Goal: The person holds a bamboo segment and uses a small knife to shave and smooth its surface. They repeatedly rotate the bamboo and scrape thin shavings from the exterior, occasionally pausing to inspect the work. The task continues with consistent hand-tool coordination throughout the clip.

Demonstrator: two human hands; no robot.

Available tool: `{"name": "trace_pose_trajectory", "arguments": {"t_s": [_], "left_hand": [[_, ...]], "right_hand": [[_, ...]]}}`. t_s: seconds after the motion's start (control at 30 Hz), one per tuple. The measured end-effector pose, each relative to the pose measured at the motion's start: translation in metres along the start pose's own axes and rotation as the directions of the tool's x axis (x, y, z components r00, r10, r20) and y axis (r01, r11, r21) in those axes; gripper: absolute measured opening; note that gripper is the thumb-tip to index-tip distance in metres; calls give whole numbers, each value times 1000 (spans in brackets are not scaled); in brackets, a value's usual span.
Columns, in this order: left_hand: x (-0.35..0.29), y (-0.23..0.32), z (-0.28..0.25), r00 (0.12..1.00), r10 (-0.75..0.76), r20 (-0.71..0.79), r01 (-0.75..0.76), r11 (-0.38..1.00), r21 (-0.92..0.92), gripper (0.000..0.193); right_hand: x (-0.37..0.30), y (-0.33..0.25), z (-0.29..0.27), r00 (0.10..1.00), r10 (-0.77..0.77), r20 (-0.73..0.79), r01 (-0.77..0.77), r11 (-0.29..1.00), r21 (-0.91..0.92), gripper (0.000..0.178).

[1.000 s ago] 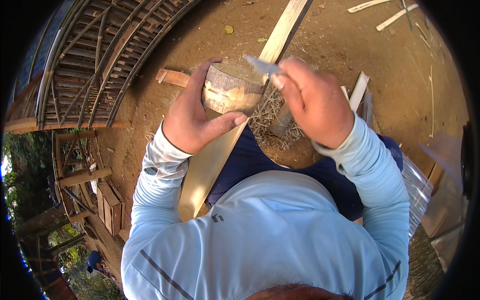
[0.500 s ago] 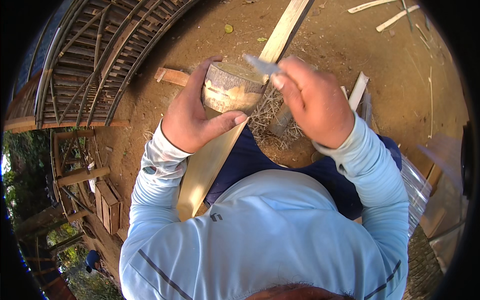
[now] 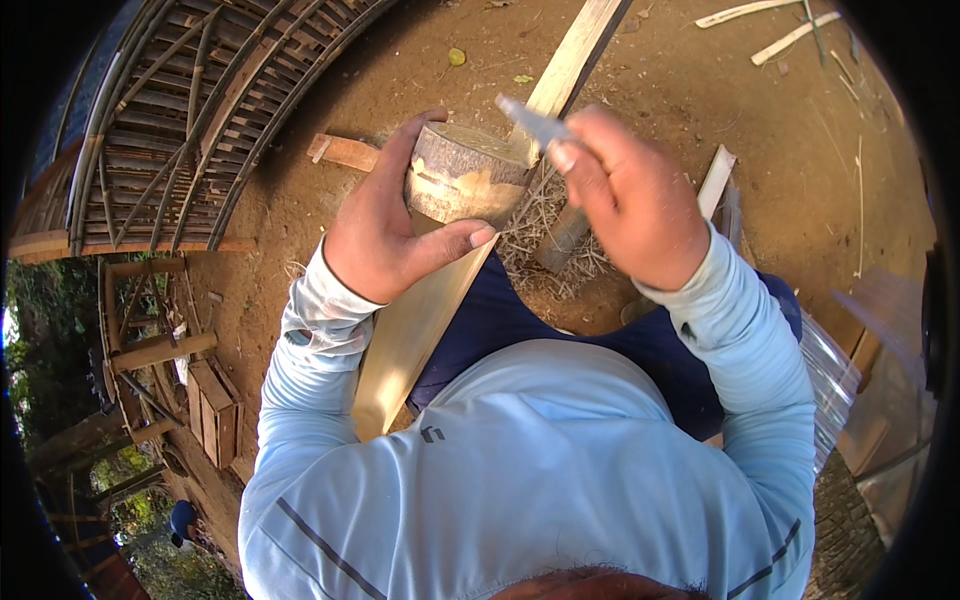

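My left hand [image 3: 385, 235] grips a short, round log section [image 3: 465, 180], its thumb across the near side and fingers round the left edge. The bark is partly cut away, leaving pale patches on the side. In my closed right hand [image 3: 640, 200] is a knife [image 3: 530, 120], its grey blade pointing up and left. The blade stands close to the log's upper right edge; its handle is hidden in my fist. Beneath the log runs a long pale wooden plank [image 3: 425, 325], slanting from beside my left forearm toward the far side.
Curly wood shavings [image 3: 525, 230] lie on the dirt floor beyond my legs, with a wood offcut [image 3: 565, 240] among them. A slatted bamboo structure [image 3: 160, 130] stands far left, a wooden box [image 3: 213, 412] at left. Wood strips [image 3: 795, 38] lie far right; clear plastic sheeting [image 3: 832, 375] is beside my right arm.
The right hand with the knife has shifted slightly right and up, away from the log's edge. The left hand and log have hardly moved.
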State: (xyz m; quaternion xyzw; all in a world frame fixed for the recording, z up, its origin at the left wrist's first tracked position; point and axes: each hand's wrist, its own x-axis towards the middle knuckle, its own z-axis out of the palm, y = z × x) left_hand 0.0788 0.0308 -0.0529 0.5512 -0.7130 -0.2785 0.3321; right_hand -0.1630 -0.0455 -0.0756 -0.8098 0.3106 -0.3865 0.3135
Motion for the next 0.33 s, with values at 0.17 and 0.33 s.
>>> {"name": "trace_pose_trajectory", "arguments": {"t_s": [0.17, 0.33], "left_hand": [[0, 1, -1, 999, -24, 22, 24, 999, -39, 94], [0, 3, -3, 999, -22, 30, 22, 1000, 13, 94]], "right_hand": [[-2, -3, 4, 997, 0, 74, -10, 991, 136, 13], [-4, -7, -7, 973, 220, 74, -232, 927, 296, 14]]}}
